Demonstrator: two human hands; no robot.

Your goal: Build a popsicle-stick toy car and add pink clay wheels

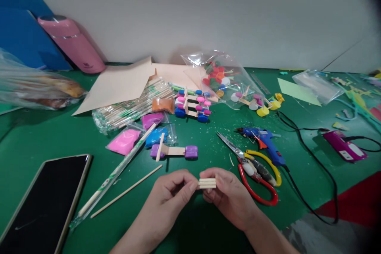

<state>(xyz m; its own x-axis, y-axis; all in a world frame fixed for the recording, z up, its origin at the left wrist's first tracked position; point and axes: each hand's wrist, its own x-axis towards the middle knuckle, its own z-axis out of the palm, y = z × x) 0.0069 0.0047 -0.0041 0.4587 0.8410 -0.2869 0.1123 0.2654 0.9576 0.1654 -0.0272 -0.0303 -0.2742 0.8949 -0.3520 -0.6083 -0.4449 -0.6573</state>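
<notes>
Low in the head view, my left hand and my right hand meet over the green table. Between their fingertips is a small bundle of short wooden stick pieces, laid side by side. My right thumb and fingers pinch its right end; my left thumb and forefinger close at its left end. Just beyond lies a wooden craft stick with purple clay ends, a short stick propped across its left side. One long thin wooden stick lies left of my left hand. Scissors with red and yellow handles are right of my right hand.
A blue glue gun lies beyond the scissors, its black cord looping right. Clay packets, wrapped chopsticks and small clay-and-stick models spread behind. A phone lies left; a pink bottle leans on the wall.
</notes>
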